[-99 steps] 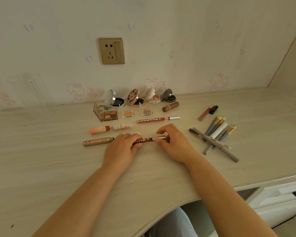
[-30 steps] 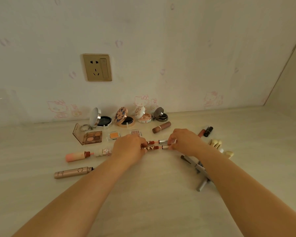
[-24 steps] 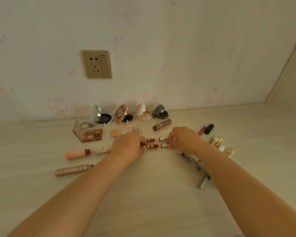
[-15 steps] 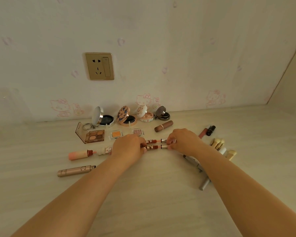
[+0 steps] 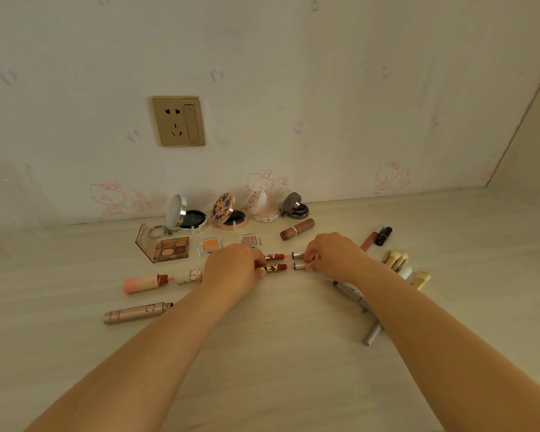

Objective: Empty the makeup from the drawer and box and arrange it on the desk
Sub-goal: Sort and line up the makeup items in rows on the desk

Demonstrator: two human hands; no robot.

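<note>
Two dark red lip gloss tubes lie side by side on the desk, the far tube (image 5: pixel 278 255) and the near tube (image 5: pixel 278 267). My left hand (image 5: pixel 233 269) grips the left ends of both, and my right hand (image 5: pixel 331 255) pinches their silver caps. Left of them lie a pink gloss tube (image 5: pixel 144 283) and a rose-gold mascara (image 5: pixel 136 312). Behind stand several open compacts (image 5: pixel 187 213), an eyeshadow palette (image 5: pixel 166 246), two small single shadows (image 5: pixel 212 245) and a brown lipstick (image 5: pixel 297 229).
A pile of brushes and grey pencils (image 5: pixel 402 266) lies right of my right forearm, partly hidden by it. A pink gloss and a dark tube (image 5: pixel 378 236) lie further back. A gold wall socket (image 5: pixel 179 121) sits above. The desk surface (image 5: pixel 293 353) stretches toward me.
Both hands carried the near gloss tube away from me and set it beside the far one. In the last second they stayed on the two tubes; only the view shifted slightly.
</note>
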